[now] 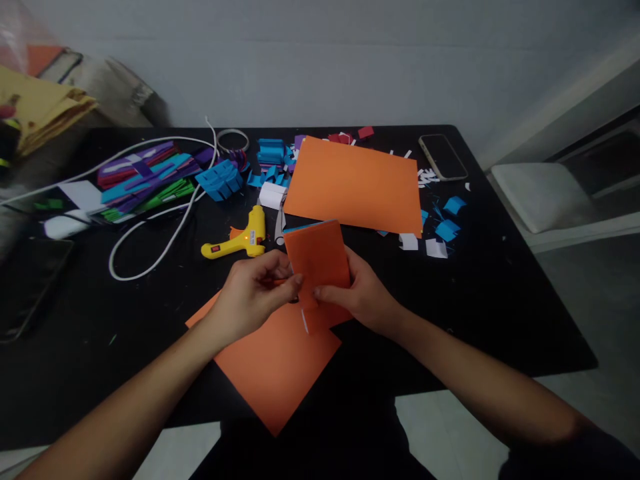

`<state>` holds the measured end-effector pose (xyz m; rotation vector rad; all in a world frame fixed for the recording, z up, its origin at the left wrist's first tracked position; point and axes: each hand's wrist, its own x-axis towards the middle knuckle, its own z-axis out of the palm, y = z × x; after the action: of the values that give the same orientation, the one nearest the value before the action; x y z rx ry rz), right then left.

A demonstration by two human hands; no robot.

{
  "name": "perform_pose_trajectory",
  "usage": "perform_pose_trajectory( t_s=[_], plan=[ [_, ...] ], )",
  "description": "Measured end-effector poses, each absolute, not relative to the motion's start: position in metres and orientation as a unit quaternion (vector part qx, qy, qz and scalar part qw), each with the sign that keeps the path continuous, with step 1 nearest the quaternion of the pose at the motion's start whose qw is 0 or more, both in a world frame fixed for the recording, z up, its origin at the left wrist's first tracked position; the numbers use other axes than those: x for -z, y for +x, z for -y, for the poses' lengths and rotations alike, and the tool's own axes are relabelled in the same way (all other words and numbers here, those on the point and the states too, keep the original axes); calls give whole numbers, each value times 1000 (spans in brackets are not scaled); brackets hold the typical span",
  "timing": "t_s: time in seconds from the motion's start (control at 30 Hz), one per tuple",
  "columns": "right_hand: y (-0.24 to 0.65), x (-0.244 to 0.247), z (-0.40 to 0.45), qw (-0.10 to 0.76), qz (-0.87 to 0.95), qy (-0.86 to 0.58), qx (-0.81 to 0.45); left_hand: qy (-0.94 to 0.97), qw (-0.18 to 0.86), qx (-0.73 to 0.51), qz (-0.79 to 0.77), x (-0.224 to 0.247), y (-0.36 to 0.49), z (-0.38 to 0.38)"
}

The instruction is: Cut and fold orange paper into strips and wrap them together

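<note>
A folded piece of orange paper [320,260] stands upright between my hands above the table, with a blue edge along its top. My right hand [367,293] grips its right side, thumb across the front. At the left edge, my left hand [257,290] pinches the paper between thumb and fingers. Something small and dark shows under the left thumb, too hidden to name. Below lies a flat orange sheet [280,373], its near corner over the table's front edge. A yellow glue gun [240,239] rests just beyond my left hand, with scissors [280,227] beside it.
On the black table [480,313] lie a larger orange sheet [355,187], bundled coloured paper strips [150,173], cut blue pieces [220,179] and white scraps [437,248]. A white cable [145,272] loops at left. A phone [443,157] lies at the far right.
</note>
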<state>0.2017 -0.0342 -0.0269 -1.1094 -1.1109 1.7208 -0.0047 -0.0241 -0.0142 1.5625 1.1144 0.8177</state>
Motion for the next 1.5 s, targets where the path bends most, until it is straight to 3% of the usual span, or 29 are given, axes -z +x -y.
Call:
perform_pose_trajectory(
  t_s=[0.67, 1.5],
  plan=[
    [197, 34, 38, 423, 487, -480, -595, 659, 495, -327, -462, 15, -5, 24],
    [200, 28, 37, 406, 431, -447, -670, 643, 499, -340, -471, 13, -4, 24]
  ],
)
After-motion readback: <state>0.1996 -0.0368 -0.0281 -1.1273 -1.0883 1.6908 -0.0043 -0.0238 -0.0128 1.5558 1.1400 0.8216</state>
